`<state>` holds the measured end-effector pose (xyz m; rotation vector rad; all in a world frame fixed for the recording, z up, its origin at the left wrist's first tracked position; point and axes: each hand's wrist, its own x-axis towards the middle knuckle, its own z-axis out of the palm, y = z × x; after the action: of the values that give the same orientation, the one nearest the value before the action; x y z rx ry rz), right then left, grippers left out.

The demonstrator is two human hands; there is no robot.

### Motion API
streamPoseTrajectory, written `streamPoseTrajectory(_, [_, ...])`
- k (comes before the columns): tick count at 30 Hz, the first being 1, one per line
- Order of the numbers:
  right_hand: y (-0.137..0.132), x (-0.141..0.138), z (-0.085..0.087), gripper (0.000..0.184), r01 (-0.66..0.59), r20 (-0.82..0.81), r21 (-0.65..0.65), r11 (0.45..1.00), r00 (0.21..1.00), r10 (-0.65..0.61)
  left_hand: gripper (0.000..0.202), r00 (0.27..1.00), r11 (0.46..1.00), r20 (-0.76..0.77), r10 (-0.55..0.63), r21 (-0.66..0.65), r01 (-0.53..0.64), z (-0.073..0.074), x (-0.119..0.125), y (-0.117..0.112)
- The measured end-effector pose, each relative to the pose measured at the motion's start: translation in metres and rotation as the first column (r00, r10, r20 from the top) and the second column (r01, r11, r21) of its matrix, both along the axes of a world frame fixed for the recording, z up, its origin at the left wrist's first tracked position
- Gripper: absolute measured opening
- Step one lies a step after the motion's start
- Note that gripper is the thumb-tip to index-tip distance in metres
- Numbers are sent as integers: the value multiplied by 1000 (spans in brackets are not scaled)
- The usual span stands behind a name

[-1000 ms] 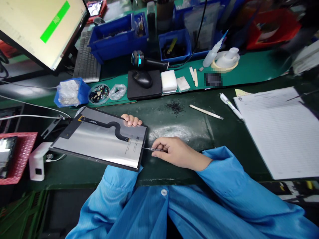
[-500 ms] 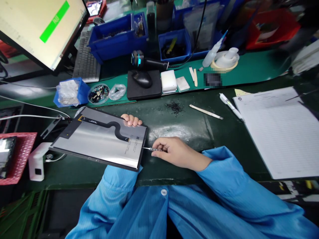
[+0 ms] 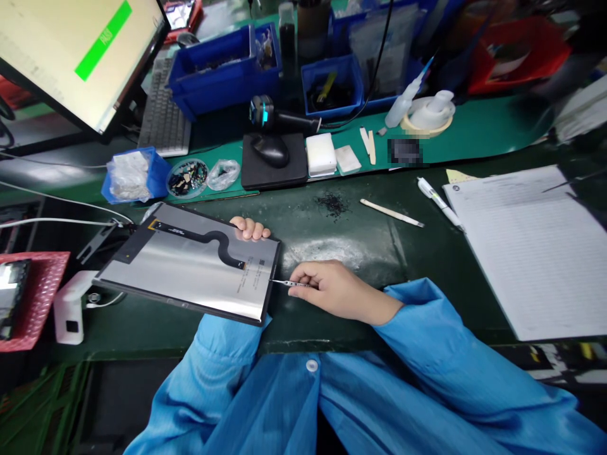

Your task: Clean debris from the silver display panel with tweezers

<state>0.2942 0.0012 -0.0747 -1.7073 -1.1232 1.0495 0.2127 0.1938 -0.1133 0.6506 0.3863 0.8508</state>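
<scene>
A tablet display panel [image 3: 199,265], its silver back facing up and a black flex cable [image 3: 208,237] on it, lies tilted over the bench. My left hand [image 3: 250,229] supports it from underneath, the fingertips curled over the far edge; the palm and thumb are hidden by the panel. Between thumb and fingers of my right hand [image 3: 332,287] are slim metal tweezers [image 3: 288,284] with holes along the body. Their pointed tip meets the panel's right edge. I cannot make out whether the tip grips anything.
Black scraps [image 3: 332,204] are piled beyond my hands, near a flat pale stick [image 3: 391,213]. To the right are a white pen [image 3: 441,203] and paper sheets [image 3: 531,253]. A mouse [image 3: 270,150], a barcode scanner [image 3: 284,119] and blue bins [image 3: 213,88] stand behind; a monitor [image 3: 57,57] is at left.
</scene>
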Motion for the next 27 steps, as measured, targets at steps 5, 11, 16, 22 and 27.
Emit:
streamPoseTrajectory(5, [2, 3, 4, 14, -47, 149, 110, 993, 988, 31, 38, 1000, 1000, 19, -18, -1, 18, 5, -2, -3])
streamPoseTrajectory(11, [0, 0, 1, 11, 17, -26, -31, 999, 999, -18, 41, 1000, 1000, -13, 7, 5, -7, 2, 1, -1])
streamPoseTrajectory(16, [1, 2, 4, 9, -15, 82, 52, 999, 997, 10, 38, 1000, 1000, 15, -13, -7, 13, 1, -1, -1])
streamPoseTrajectory(22, [1, 2, 2, 13, -17, 42, -2, 1000, 999, 17, 35, 998, 999, 45, -32, -10, 32, 1, -1, -2])
streamPoseTrajectory(27, [0, 0, 1, 9, 9, -11, -7, 1000, 1000, -9, 38, 999, 1000, 28, -20, -19, 21, 1, 1, 0])
